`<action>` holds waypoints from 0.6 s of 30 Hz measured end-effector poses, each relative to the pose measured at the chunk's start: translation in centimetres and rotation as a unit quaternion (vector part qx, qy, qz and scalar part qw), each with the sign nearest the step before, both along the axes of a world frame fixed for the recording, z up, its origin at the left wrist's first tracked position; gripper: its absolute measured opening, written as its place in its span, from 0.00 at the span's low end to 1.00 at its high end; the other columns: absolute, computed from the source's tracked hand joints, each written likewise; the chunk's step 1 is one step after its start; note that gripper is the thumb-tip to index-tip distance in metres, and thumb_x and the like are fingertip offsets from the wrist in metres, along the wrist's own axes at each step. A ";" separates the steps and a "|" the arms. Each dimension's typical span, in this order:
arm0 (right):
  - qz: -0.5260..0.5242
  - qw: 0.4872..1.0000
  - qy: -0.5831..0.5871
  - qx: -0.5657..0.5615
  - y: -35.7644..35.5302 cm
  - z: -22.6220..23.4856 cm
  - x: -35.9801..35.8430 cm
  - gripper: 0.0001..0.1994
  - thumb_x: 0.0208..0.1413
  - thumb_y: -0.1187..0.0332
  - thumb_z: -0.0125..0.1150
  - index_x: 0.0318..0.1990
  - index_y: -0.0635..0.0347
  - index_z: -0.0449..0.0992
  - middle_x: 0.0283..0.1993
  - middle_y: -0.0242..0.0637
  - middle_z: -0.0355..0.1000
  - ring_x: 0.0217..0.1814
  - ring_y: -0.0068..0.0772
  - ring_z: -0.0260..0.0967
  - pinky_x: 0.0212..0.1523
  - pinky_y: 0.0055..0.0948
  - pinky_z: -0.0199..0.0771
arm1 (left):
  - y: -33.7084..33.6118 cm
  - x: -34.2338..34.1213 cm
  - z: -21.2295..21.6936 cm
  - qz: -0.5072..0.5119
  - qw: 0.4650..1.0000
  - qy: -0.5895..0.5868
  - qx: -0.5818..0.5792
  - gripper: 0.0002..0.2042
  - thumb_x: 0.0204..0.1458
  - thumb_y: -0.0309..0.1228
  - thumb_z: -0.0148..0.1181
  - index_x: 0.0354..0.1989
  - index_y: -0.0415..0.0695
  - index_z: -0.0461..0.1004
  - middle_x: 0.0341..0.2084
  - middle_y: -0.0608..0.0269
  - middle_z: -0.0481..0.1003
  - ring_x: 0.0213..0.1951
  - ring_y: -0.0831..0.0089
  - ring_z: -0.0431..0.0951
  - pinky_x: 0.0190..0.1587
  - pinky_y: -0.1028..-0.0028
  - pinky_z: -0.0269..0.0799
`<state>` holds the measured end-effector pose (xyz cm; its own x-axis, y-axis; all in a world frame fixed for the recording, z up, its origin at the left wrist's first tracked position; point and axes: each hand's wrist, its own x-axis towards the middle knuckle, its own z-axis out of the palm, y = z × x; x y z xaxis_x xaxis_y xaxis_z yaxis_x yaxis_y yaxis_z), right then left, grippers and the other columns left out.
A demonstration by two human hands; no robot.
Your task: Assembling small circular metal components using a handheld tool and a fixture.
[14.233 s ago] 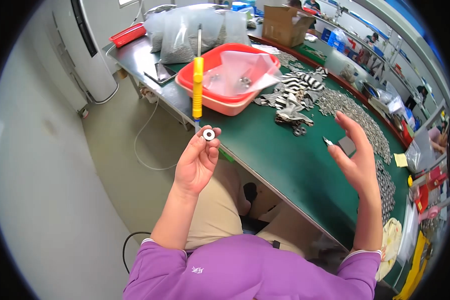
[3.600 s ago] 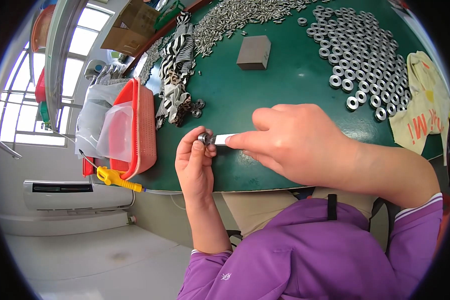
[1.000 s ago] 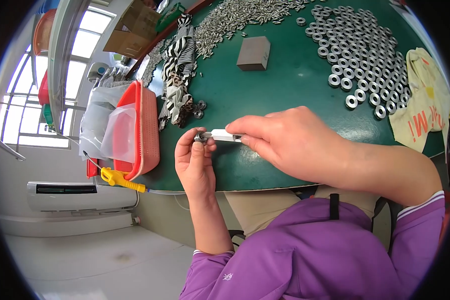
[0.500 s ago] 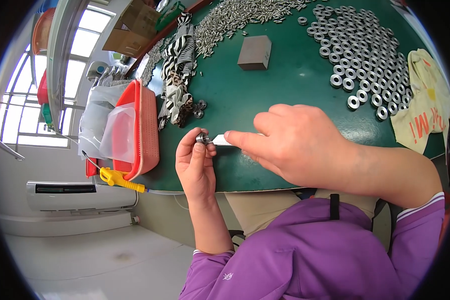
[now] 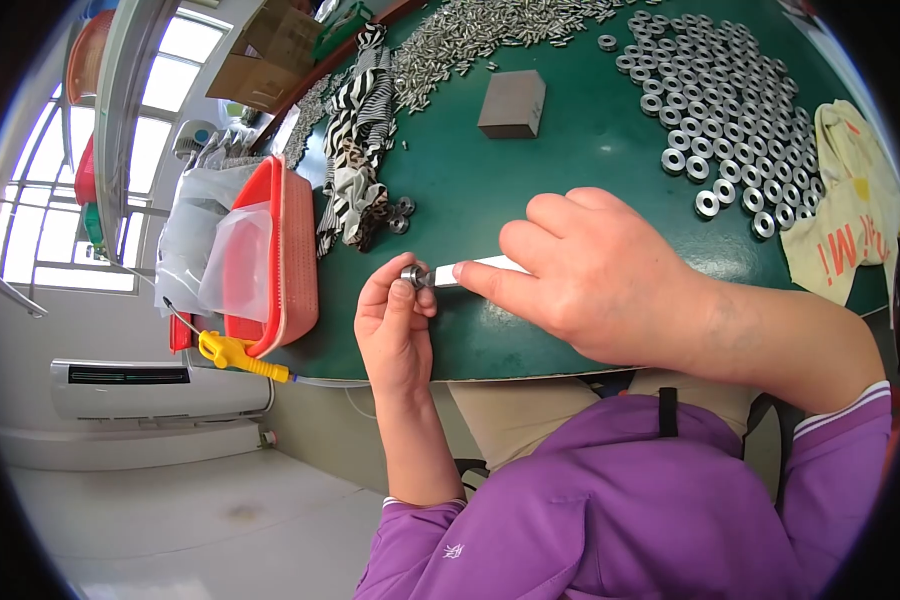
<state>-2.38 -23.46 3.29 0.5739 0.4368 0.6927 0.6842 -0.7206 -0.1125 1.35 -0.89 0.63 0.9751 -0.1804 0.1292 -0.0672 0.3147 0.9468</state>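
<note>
— Green felt-like top on the table (image 5: 570,180), and what lies on it?

— At the left edge, a red plastic basket (image 5: 280,250) with a clear bag (image 5: 210,250) in it, and a yellow-handled tool (image 5: 235,352) beside its near corner. A zebra-striped cloth (image 5: 355,150) lies next to the basket, a pale yellow rag (image 5: 850,200) at the far right.

— And the metal parts?

— A field of steel rings (image 5: 720,110) spreads over the right part, a heap of small pins (image 5: 470,30) along the far edge, a grey block (image 5: 512,103) between them.

— The hands?

— The right hand (image 5: 580,275) is closed around a white stick (image 5: 485,268), its tip touching a small metal ring (image 5: 413,275). The left hand (image 5: 395,325) pinches that ring between thumb and fingertips, just above the table's near edge.
</note>
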 end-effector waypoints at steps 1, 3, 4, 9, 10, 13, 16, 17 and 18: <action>-0.001 1.000 -0.007 -0.004 0.0 0.0 0.1 0.16 0.42 0.69 0.53 0.42 0.51 0.76 0.24 0.27 0.60 0.28 0.28 0.60 0.27 0.26 0.61 | -0.1 0.0 0.0 0.003 1.000 0.003 0.005 0.12 0.54 0.28 0.55 0.45 0.35 0.70 0.33 0.58 0.72 0.29 0.78 0.70 0.32 0.82 0.67; -0.001 1.000 -0.014 -0.007 0.0 0.0 0.1 0.17 0.42 0.69 0.53 0.42 0.51 0.76 0.24 0.27 0.60 0.28 0.28 0.60 0.27 0.26 0.61 | -0.1 0.1 0.0 0.007 1.000 0.006 0.010 0.12 0.55 0.28 0.54 0.45 0.35 0.70 0.32 0.59 0.72 0.29 0.78 0.70 0.31 0.82 0.66; 0.004 1.000 -0.009 -0.006 -0.1 0.0 0.1 0.17 0.42 0.69 0.53 0.42 0.51 0.76 0.24 0.27 0.60 0.28 0.28 0.60 0.27 0.26 0.61 | 0.0 0.2 -0.1 -0.002 1.000 0.006 0.006 0.12 0.56 0.29 0.53 0.45 0.35 0.69 0.31 0.61 0.71 0.28 0.79 0.69 0.31 0.82 0.65; 0.006 1.000 -0.010 0.003 -0.3 0.0 0.4 0.17 0.42 0.68 0.53 0.43 0.49 0.76 0.24 0.27 0.59 0.28 0.28 0.60 0.27 0.27 0.61 | 0.1 0.4 -0.2 -0.016 1.000 -0.001 -0.024 0.12 0.58 0.30 0.50 0.45 0.35 0.68 0.30 0.63 0.70 0.28 0.79 0.67 0.30 0.82 0.63; 0.005 1.000 -0.007 0.010 -0.3 -0.2 0.5 0.17 0.43 0.68 0.54 0.44 0.48 0.76 0.24 0.27 0.59 0.27 0.29 0.60 0.26 0.27 0.61 | -0.1 0.4 0.0 -0.009 0.999 -0.003 -0.041 0.11 0.58 0.30 0.50 0.45 0.36 0.68 0.30 0.63 0.69 0.28 0.79 0.67 0.30 0.82 0.63; 0.003 1.000 0.005 0.022 -0.3 -0.2 0.5 0.17 0.43 0.68 0.55 0.45 0.47 0.75 0.23 0.28 0.58 0.26 0.29 0.59 0.24 0.27 0.61 | 0.0 0.4 0.1 -0.022 0.998 -0.001 -0.067 0.11 0.58 0.29 0.49 0.45 0.37 0.69 0.33 0.61 0.69 0.30 0.78 0.66 0.31 0.81 0.63; 0.007 0.999 0.037 0.021 -0.6 0.3 0.2 0.16 0.43 0.69 0.55 0.44 0.51 0.75 0.24 0.30 0.62 0.27 0.30 0.63 0.25 0.28 0.64 | 0.0 0.4 0.1 0.015 0.998 0.019 -0.054 0.11 0.57 0.29 0.50 0.46 0.36 0.69 0.36 0.59 0.70 0.30 0.77 0.66 0.32 0.81 0.63; 0.009 0.998 0.061 0.016 -0.6 0.4 0.1 0.16 0.43 0.70 0.54 0.43 0.55 0.74 0.26 0.32 0.67 0.30 0.32 0.67 0.28 0.28 0.69 | 0.0 0.4 0.1 0.013 0.998 0.022 -0.050 0.12 0.57 0.28 0.50 0.46 0.35 0.69 0.37 0.58 0.71 0.30 0.77 0.67 0.32 0.81 0.64; 0.009 0.998 0.061 0.016 -0.6 0.4 0.0 0.16 0.43 0.70 0.54 0.43 0.55 0.74 0.26 0.32 0.67 0.30 0.32 0.67 0.28 0.28 0.69 | 0.0 0.4 0.1 0.010 0.999 0.025 -0.046 0.12 0.57 0.28 0.50 0.47 0.35 0.68 0.39 0.57 0.71 0.30 0.77 0.67 0.33 0.80 0.65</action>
<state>-2.34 -24.08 3.65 0.6475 0.4267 0.6314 0.6766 -0.7032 -0.2186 1.77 -0.92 0.75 0.9841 -0.1498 0.0958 -0.0285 0.3988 0.9166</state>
